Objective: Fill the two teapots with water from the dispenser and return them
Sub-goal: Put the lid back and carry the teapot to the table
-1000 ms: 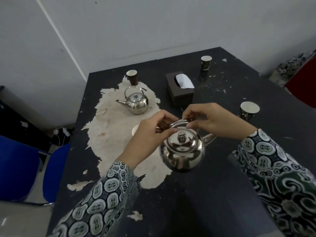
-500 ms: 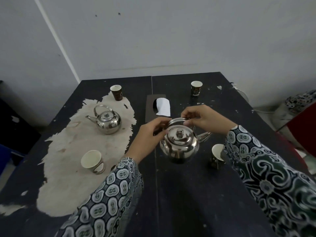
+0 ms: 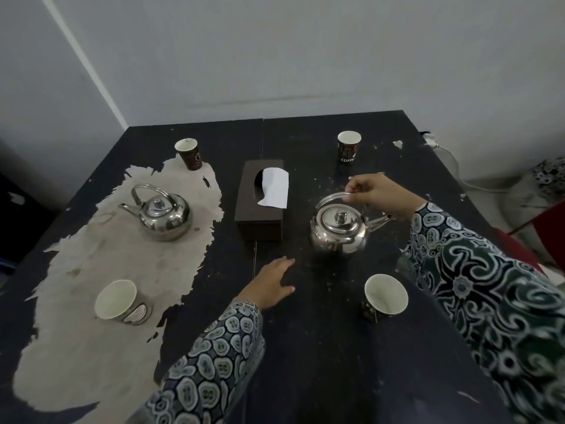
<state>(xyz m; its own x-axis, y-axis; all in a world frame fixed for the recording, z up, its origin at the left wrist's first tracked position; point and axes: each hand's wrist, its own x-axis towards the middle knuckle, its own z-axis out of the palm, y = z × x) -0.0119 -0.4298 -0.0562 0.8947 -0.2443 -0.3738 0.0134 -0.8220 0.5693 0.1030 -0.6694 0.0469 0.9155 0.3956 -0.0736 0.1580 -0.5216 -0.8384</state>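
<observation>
Beneath both hands spreads a black table [image 3: 305,347], its far edge against the wall beyond the right hand [image 3: 380,194] and a broad worn pale patch [image 3: 101,270] left of the left hand [image 3: 270,283]. Just beyond the left hand's straight fingertips stands a brown tissue box [image 3: 260,209]. The right hand pinches the raised handle of a steel teapot [image 3: 339,232] standing on the table, bare tabletop between it and the flat, empty left hand. A second teapot [image 3: 163,214] sits on the patch, well left of both hands. Four paper cups stand around: one [image 3: 385,296] near the right sleeve, one [image 3: 120,301] left of the left hand, two [image 3: 189,153] beyond [image 3: 348,146] near the far edge.
</observation>
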